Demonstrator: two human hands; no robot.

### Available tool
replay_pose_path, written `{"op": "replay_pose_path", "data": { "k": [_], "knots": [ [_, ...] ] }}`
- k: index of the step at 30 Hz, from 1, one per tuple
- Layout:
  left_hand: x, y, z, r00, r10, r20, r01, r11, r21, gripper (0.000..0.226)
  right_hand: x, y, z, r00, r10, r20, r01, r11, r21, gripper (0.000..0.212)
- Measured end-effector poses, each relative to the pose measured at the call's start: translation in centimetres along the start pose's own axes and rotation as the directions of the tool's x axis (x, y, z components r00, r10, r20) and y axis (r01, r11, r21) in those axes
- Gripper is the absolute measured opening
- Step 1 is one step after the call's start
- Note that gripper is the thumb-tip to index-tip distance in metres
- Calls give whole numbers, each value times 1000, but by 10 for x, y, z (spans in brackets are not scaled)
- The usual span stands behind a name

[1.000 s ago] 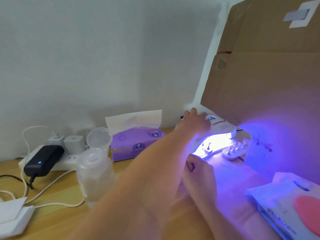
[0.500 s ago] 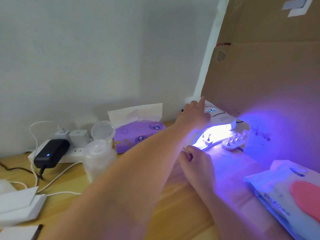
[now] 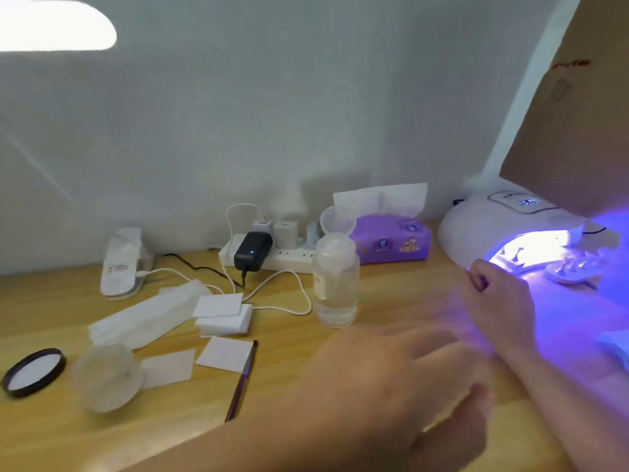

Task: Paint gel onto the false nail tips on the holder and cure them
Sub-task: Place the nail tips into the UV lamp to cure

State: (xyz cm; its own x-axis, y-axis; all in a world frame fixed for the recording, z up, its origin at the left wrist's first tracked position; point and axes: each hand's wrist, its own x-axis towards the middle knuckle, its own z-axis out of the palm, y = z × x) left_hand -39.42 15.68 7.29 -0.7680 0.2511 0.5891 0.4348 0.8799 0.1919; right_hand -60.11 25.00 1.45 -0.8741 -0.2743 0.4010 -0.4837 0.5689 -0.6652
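Wooden table [image 3: 51, 437] against a white wall [image 3: 238, 114]; left hand [image 3: 401, 379] spread, right hand [image 3: 500, 294] curled.

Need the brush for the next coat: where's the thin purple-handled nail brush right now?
Head view, lower centre: the thin purple-handled nail brush lies on the wooden desk, beside a white rectangular wipe, left of the blurred left hand.

The room is evenly, softly lit, with a blown-out white patch glaring top left. Violet light spills from the curing lamp [image 3: 503, 229] across the table [image 3: 51, 437] at right. The left hand [image 3: 401, 376] smears with motion blur.
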Motion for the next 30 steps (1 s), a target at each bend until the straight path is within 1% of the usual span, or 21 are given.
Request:
{"op": "replay_pose_path", "data": {
  "k": [1,3,6,9,12,14,16,18,20,23,25,27,28,30],
  "knots": [
    [-18,-1,-9,999,-29,27,27,998,50,15,0,4,2,996,-54,-68,52,998,-30,44],
    [-55,-5,-22,992,-113,63,103,983,152,15,-1,2,9,986,-142,-88,138,989,-56,43],
    [-107,-15,-37,967,-246,60,225,944,241,12,-7,-1,11,980,-168,-109,162,985,-67,32],
    [-147,-25,-47,927,-374,28,353,895,274,17,-10,-6,14,969,-204,-141,194,978,-82,33],
    [-174,-32,-53,883,-469,-27,456,841,292,20,-15,-13,16,954,-258,-152,254,966,-42,32],
    [-185,-36,-52,856,-512,-65,508,815,278,22,-16,-22,16,953,-273,-131,278,960,22,32],
    [-191,-38,-49,849,-521,-87,525,811,257,24,-19,-35,17,946,-300,-123,314,943,111,35],
    [-194,-40,-47,854,-509,-112,520,820,239,24,-27,-56,18,925,-334,-183,367,910,195,37],
    [-196,-41,-45,859,-492,-139,512,830,221,25,-38,-83,19,890,-377,-258,440,858,265,39],
    [-198,-42,-46,862,-480,-165,505,842,191,25,-60,-117,20,819,-496,-287,572,736,362,40],
    [-199,-42,-47,863,-472,-181,499,852,158,23,-79,-138,26,749,-596,-288,659,629,413,36],
    [-200,-43,-47,863,-466,-195,495,858,136,22,-98,-156,40,657,-686,-314,746,529,404,32],
    [-200,-43,-47,863,-464,-198,493,860,132,22,-106,-163,49,625,-713,-317,766,482,425,32],
    [-201,-43,-48,865,-459,-201,487,865,121,24,-121,-173,70,615,-737,-279,743,424,517,32]
  ]
}}
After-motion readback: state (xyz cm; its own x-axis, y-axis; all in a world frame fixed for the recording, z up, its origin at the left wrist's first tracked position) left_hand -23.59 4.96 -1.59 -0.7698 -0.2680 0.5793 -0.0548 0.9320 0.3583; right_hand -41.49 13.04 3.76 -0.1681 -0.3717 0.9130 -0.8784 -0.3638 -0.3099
